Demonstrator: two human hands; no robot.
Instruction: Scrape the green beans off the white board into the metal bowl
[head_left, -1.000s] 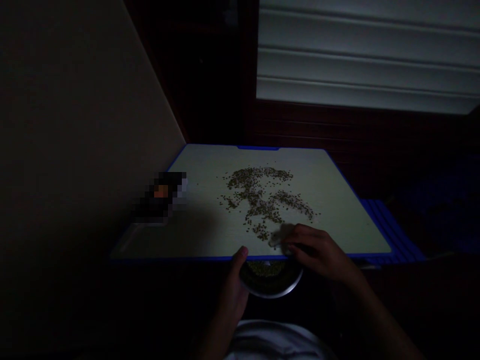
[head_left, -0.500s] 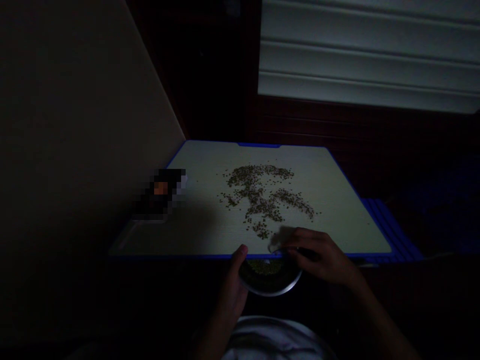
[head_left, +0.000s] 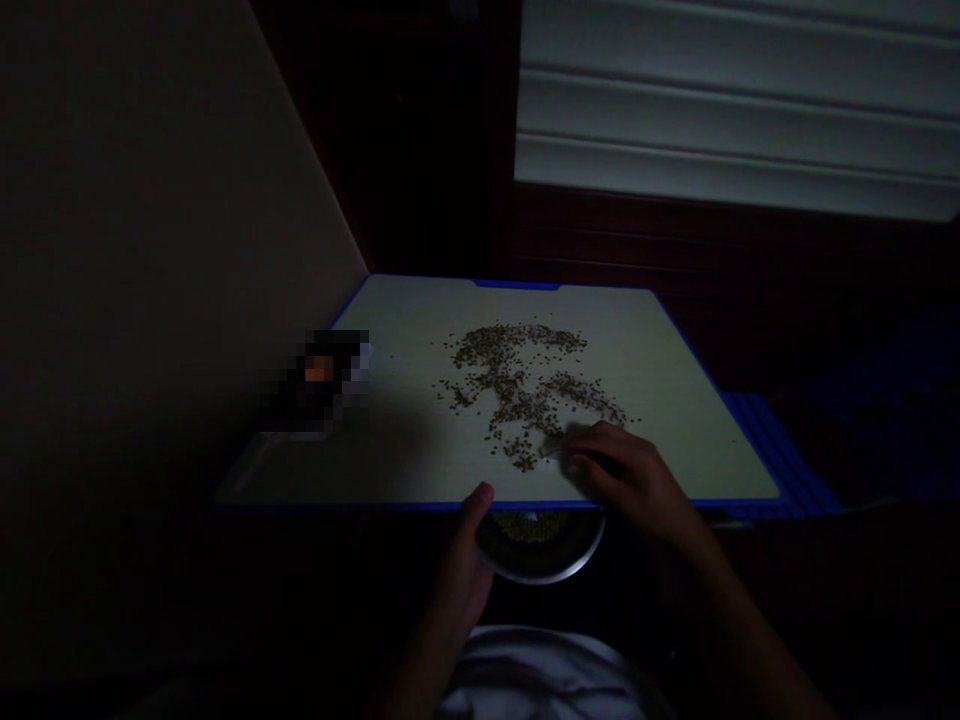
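My left hand (head_left: 471,560) grips the side of a metal bowl (head_left: 551,578), its thumb over the rim. The bowl is tucked against the near edge of a white, blue-edged board (head_left: 420,460) and holds small greenish grains (head_left: 529,525). Over the board, my right hand (head_left: 626,465) is closed around a thin spoon-like utensil (head_left: 551,453); most of it is hidden by the fingers. Its pale tip touches or hovers just above the near end of a scattered patch of small dark grains (head_left: 517,400). Dim light blurs the details.
A pixelated dark object with an orange patch (head_left: 319,370) lies at the board's left edge. A wall (head_left: 150,250) rises on the left, a slatted pale panel (head_left: 712,120) behind. Blue striped material (head_left: 780,450) is at the right.
My right hand has moved forward from over the bowl to the grains on the board, bringing the utensil's tip to their near end. My left hand stays on the bowl.
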